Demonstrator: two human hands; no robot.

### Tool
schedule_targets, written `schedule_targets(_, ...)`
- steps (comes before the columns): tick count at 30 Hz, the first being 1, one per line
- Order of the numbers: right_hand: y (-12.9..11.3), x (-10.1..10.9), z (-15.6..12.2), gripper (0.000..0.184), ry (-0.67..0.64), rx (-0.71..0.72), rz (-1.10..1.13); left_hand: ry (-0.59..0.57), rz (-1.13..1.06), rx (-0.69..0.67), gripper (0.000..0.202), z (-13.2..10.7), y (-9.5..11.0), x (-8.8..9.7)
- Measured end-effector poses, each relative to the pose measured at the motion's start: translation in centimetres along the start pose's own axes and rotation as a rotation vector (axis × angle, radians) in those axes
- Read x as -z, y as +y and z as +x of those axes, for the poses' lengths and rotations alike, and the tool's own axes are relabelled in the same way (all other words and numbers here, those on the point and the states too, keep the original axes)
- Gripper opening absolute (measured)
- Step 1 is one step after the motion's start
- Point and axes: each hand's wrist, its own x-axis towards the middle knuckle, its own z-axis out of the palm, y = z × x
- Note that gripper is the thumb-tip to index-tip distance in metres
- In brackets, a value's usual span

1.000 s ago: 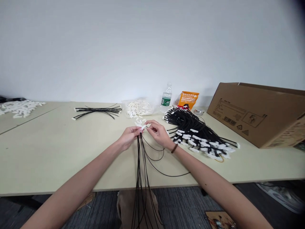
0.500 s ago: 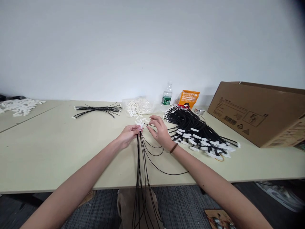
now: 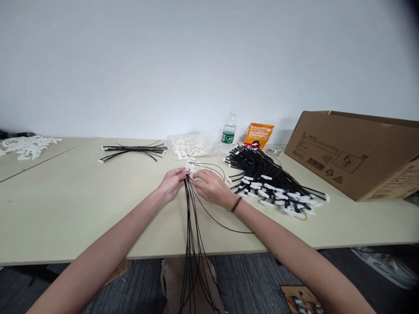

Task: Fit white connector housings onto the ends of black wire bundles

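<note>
My left hand is closed around the top of a bundle of thin black wires that hangs over the table's front edge toward my lap. My right hand sits just to its right, fingers pinched on a black wire near the bundle's top, its loop curving away over the table. A few small white connectors lie just beyond my fingertips. A dark band circles my right wrist.
A heap of black wires with white connectors lies right of my hands. Behind are a clear bag of white connectors, a water bottle, an orange packet, a loose wire bunch and a cardboard box. More white parts lie far left.
My right hand lifted away from the left with fingers apart, then came back down beside it and pinched a wire. The white connector seen between my fingers is no longer visible there.
</note>
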Motion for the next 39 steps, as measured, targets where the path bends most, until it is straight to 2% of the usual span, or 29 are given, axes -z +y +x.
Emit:
schedule_targets(5,0.4,-0.5,-0.3,0.022,0.031,-0.088,-0.008,-0.027,-0.044,0.034,0.004,0.0,0.1,-0.1)
schedule_targets(9,0.4,-0.8,-0.6,0.022,0.051,-0.157,0.021,-0.043,-0.069,0.062,0.007,-0.1,0.3,-0.1)
schedule_targets(18,-0.4,-1.2,-0.7,0.015,0.069,-0.119,-0.040,-0.133,-0.052,0.112,0.006,-0.9,0.4,-0.8)
schedule_targets(31,-0.6,-1.2,-0.4,0.017,0.102,-0.125,-0.083,-0.150,-0.026,0.103,0.005,-0.9,0.2,-0.7)
schedule_targets(35,-0.4,-1.2,-0.2,0.019,0.097,-0.162,0.049,-0.123,-0.013,0.109,0.005,-0.9,0.1,-0.7)
schedule_targets(39,-0.5,-0.7,0.4,0.017,0.136,-0.244,0.336,-0.086,-0.023,0.089,0.007,-0.6,0.1,-0.5)
